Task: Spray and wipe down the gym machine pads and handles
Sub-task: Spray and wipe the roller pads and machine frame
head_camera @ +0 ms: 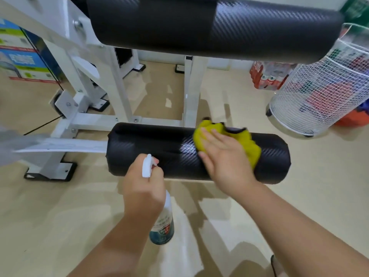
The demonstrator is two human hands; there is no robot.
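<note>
Under right hand (222, 156), crumpled yellow cloth (252, 147)

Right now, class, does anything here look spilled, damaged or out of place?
Nothing stands out. The right hand presses the yellow cloth on the lower roller pad, which looks intact; the left hand grips the spray bottle near it.

There are two black roller pads: the upper pad (209, 25) and the lower pad (143, 140). There is one yellow cloth (250, 144), one spray bottle (162, 222) and one white machine frame (95, 119). Two hands are seen, the left hand (142, 188) and the right hand (223, 160). On the floor stand one wire basket (319, 92) and one red pack of bottles (267, 78). The printed boxes (20, 48) at the left edge are too blurred to count.
</note>
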